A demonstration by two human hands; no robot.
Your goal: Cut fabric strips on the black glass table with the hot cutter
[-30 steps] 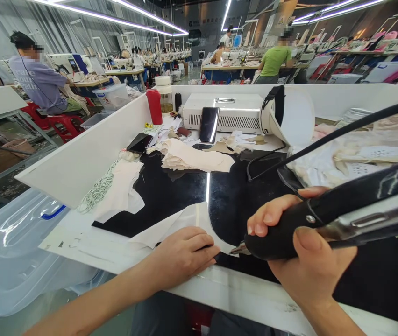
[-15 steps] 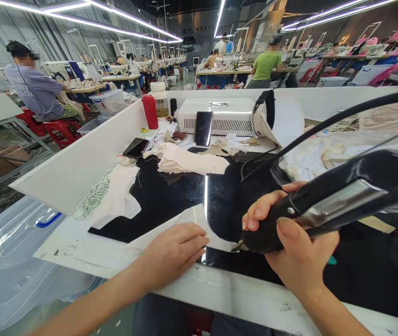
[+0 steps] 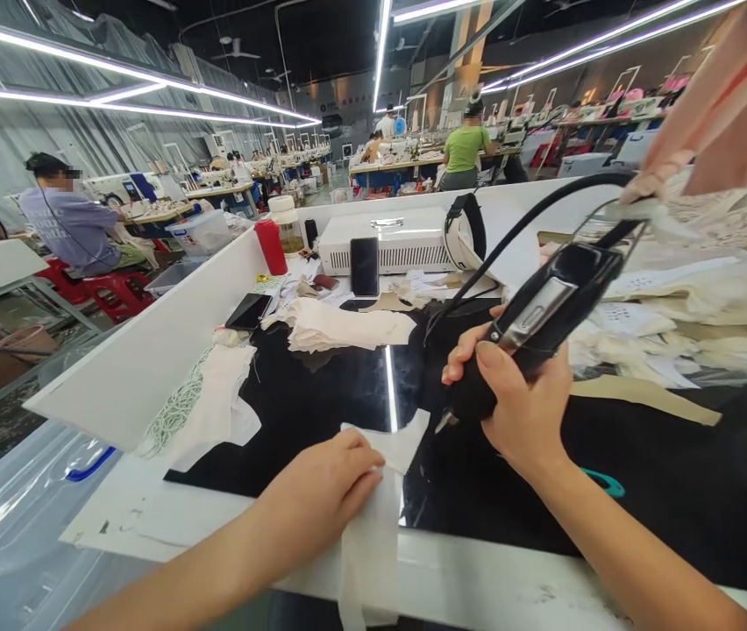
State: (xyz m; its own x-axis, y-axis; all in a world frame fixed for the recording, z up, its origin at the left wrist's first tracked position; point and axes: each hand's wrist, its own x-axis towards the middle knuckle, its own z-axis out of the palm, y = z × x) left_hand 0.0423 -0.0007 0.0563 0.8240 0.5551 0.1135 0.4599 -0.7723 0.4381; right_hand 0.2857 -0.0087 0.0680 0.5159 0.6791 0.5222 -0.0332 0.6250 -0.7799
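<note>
My right hand (image 3: 516, 412) is wrapped round a black corded hand tool (image 3: 531, 324) with a metal tip pointing down at the black glossy table top (image 3: 663, 491). The tip hovers just right of a white fabric piece (image 3: 387, 473). My left hand (image 3: 321, 491) lies on that fabric with fingers curled over it, near the table's front edge. The fabric's lower end hangs over the edge.
A stack of cream fabric pieces (image 3: 340, 326), phones (image 3: 364, 265), a white machine box (image 3: 387, 241) and a red bottle (image 3: 271, 246) stand at the back. More cream fabric (image 3: 695, 307) is piled at right. A clear plastic bin (image 3: 24, 517) sits left. Other people work at far tables.
The white fabric has been pulled toward the front edge and now hangs over it. My right hand has lifted and tilted the tool more upright. The view has tilted up.
</note>
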